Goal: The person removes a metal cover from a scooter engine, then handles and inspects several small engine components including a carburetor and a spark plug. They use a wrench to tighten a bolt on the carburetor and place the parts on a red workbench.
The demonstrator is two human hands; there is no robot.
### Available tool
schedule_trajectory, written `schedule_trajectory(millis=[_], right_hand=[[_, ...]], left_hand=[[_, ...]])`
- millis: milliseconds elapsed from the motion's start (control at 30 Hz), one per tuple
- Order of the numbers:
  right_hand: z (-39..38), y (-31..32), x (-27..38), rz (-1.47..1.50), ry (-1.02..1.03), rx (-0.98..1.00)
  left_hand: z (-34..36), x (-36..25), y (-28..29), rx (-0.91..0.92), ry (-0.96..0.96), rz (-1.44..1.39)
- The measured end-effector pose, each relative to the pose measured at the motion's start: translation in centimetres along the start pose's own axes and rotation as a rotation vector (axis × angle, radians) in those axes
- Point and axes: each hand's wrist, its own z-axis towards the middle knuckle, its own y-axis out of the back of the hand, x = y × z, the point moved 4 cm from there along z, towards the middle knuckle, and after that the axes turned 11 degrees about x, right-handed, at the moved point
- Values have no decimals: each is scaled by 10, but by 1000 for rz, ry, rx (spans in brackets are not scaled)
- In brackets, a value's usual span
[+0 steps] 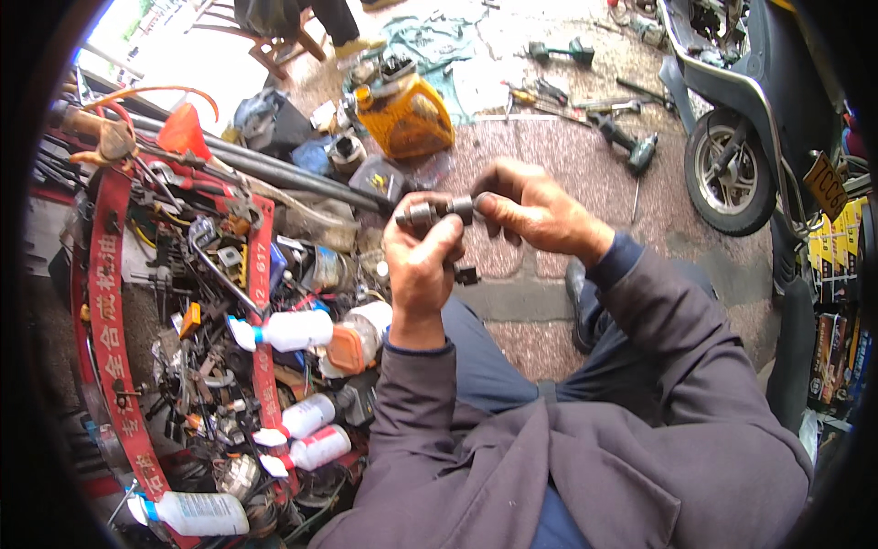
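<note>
My left hand (419, 261) is closed around a short, stepped cylindrical metal part (460, 210), held level in front of me with the thumb along it. My right hand (540, 210) meets the part's right end, its thumb and bent fingers pinched together there. What sits between those right fingertips is too small to make out. Just below the left hand's fingers shows a small dark piece (467, 274); whether it is joined to the part I cannot tell.
At left, a red-framed rack (112, 302) is crammed with tools, parts and white spray bottles (297, 331). Ahead stand a yellow jug (405, 116) and a black container (377, 178). Cordless power tools (631, 146) and hand tools lie on the paving. A scooter (732, 169) stands at right.
</note>
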Motion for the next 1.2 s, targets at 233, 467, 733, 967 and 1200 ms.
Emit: schedule_trajectory(millis=[233,467,733,967,1200], right_hand=[[0,-2,2,85,-140,39],[-2,0,-8,20,-138,-41],[-7,-2,-14,109,-194,-88],[-10,-1,-13,5,-106,-91],[-13,0,-12,117,78,-151]], left_hand=[[4,-3,-2,-9,-5,-75],[6,3,5,-31,-11,0],[8,6,1,-31,2,12],[8,10,-5,-72,10,13],[8,12,-9,-86,34,-18]])
